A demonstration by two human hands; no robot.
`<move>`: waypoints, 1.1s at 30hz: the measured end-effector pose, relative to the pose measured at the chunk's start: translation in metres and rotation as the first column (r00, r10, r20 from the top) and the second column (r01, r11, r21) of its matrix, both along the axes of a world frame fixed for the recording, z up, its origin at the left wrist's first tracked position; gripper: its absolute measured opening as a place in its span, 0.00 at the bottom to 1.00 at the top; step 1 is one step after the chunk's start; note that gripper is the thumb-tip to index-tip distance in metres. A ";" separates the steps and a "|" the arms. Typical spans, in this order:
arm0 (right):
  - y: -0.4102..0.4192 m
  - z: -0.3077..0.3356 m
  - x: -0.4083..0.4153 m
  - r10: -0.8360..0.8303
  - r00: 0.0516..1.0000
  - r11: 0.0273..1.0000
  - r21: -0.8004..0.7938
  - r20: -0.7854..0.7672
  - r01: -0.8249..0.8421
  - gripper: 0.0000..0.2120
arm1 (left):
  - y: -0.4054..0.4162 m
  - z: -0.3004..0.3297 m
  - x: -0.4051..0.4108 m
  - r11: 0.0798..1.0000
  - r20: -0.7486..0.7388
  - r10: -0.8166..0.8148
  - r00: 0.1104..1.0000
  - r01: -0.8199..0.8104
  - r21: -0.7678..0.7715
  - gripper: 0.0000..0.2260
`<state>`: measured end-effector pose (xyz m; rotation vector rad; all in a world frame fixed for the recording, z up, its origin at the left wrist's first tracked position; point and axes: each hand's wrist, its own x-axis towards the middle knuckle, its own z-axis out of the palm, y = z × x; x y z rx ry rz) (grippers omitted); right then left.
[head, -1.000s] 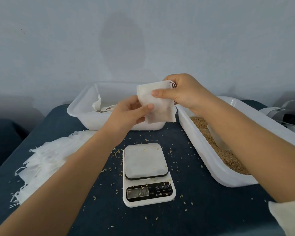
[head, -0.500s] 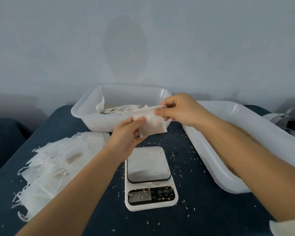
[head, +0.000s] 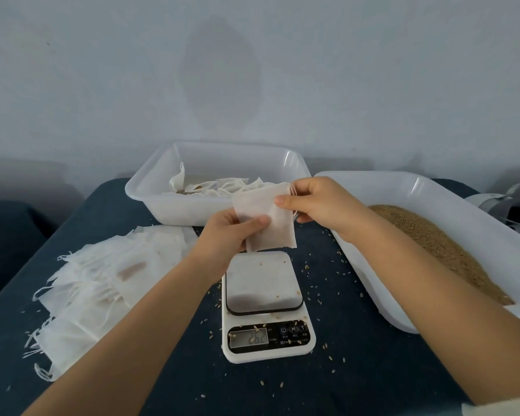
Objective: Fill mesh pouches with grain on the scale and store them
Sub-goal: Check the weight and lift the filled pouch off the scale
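Note:
A flat white mesh pouch point(head: 258, 205) hangs in the air just above the far edge of the white kitchen scale point(head: 264, 304). My left hand point(head: 225, 235) pinches its lower left part with the thumb on top. My right hand point(head: 318, 205) pinches its upper right corner, where the drawstring loops show. The scale's platform carries only a few stray grains, and its display is lit. Brown grain point(head: 427, 244) fills the long white tray point(head: 373, 265) on the right.
A white tub point(head: 168, 205) at the back holds several pouches. A heap of flat pouches point(head: 102, 283) lies on the dark blue cloth at the left. Loose grains are scattered around the scale. A grey wall stands close behind.
Both hands brought the pouch down from in front of the back tub to just above the scale and turned it more upright again. The view shifted slightly.

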<state>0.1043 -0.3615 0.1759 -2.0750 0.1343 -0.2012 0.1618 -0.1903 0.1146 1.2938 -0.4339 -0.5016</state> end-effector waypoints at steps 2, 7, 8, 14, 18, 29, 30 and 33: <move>0.005 -0.014 -0.002 -0.019 1.000 0.993 0.116 -0.006 0.020 0.06 | 0.002 -0.004 0.000 1.000 0.022 0.021 1.000 -0.021 0.011 0.17; 0.013 -0.058 -0.010 0.014 0.998 0.981 0.196 -0.057 -0.003 0.08 | 0.005 -0.025 0.000 0.995 0.039 0.077 0.996 -0.079 0.058 0.09; 0.013 -0.065 -0.011 0.009 0.998 0.982 0.187 -0.063 0.003 0.07 | 0.005 -0.030 -0.001 0.992 0.057 0.085 0.995 -0.090 0.090 0.07; 0.009 -0.091 -0.009 -0.015 0.986 0.980 0.193 -0.166 0.047 0.05 | 0.011 -0.049 0.000 0.950 0.176 0.134 0.975 -0.177 0.258 0.05; 0.010 -0.099 -0.008 -0.001 0.984 0.996 0.092 -0.177 0.018 0.03 | 0.017 -0.053 0.003 0.882 0.317 0.109 0.942 -0.239 0.407 0.03; 0.013 -0.101 0.000 -0.056 0.985 0.932 -0.361 -0.162 -0.006 0.11 | 0.020 -0.046 0.001 0.732 0.581 -0.068 0.811 -0.355 0.581 0.07; 0.013 -0.101 0.000 -0.062 0.984 0.930 -0.367 -0.166 -0.003 0.12 | 0.020 -0.046 0.001 0.733 0.581 -0.068 0.811 -0.355 0.581 0.07; 0.011 -0.098 -0.002 -0.078 0.986 0.934 -0.356 -0.150 0.020 0.11 | 0.022 -0.044 0.002 0.753 0.580 -0.016 0.815 -0.372 0.543 0.08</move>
